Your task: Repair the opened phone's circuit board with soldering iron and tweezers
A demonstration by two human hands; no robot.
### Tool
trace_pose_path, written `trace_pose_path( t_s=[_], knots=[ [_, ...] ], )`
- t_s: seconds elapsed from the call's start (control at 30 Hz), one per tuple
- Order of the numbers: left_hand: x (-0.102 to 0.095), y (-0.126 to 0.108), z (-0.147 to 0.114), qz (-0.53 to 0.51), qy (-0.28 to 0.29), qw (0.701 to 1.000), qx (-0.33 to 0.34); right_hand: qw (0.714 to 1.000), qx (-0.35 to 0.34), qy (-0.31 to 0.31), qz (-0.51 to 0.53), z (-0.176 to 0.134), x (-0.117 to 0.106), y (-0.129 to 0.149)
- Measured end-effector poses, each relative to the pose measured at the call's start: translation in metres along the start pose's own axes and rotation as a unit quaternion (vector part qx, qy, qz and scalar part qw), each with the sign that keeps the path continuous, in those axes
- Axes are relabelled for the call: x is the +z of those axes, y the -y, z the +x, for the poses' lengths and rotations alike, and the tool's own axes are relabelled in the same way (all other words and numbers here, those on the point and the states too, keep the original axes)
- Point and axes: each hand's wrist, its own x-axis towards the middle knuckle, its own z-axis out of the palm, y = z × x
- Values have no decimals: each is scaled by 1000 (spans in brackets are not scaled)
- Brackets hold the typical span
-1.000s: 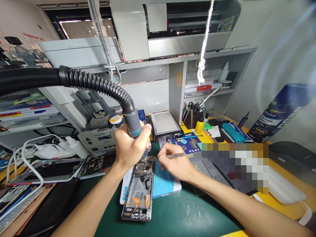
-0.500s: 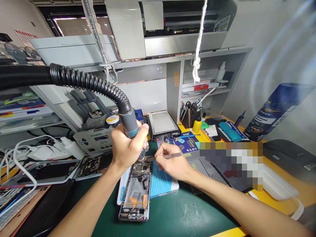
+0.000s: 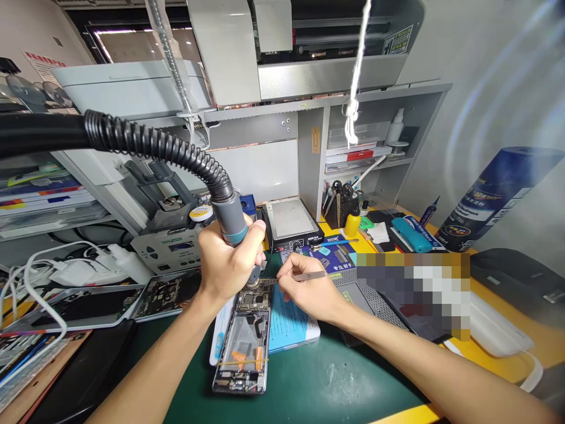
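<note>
My left hand (image 3: 229,259) is wrapped round the grey handle of a hot air gun (image 3: 230,218), whose ribbed black hose curves away to the left. Its nozzle points down at the upper end of an opened phone (image 3: 242,347), with the circuit board bared there. My right hand (image 3: 306,285) pinches metal tweezers (image 3: 308,275), their tips reaching the board beside the nozzle. What the tips touch is too small to make out. Orange pieces and a thin yellow band show on the phone's lower half. Under the phone's right side lies a blue box (image 3: 293,327).
A hot air station (image 3: 170,250) stands behind my left hand, near another opened device (image 3: 170,294). At the back sits a flat heating plate (image 3: 293,221). On the right are a perforated grey pad (image 3: 375,309), a dark tablet (image 3: 406,312) and a large spray can (image 3: 489,197).
Both hands hold nearly the same place. The nozzle and tweezers remain at the top of the phone's board, with only a very slight shift of the view.
</note>
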Motion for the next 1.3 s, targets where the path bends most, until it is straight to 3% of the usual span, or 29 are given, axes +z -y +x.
trace_pose_path(
  t_s=[0.7, 1.3],
  knots=[
    [-1, 1, 1, -3, -3, 1000, -3, 999, 39, -1, 37, 0, -1, 4],
    [0, 2, 1, 11, -5, 1000, -8, 999, 34, -5, 39, 0, -1, 6]
  ],
)
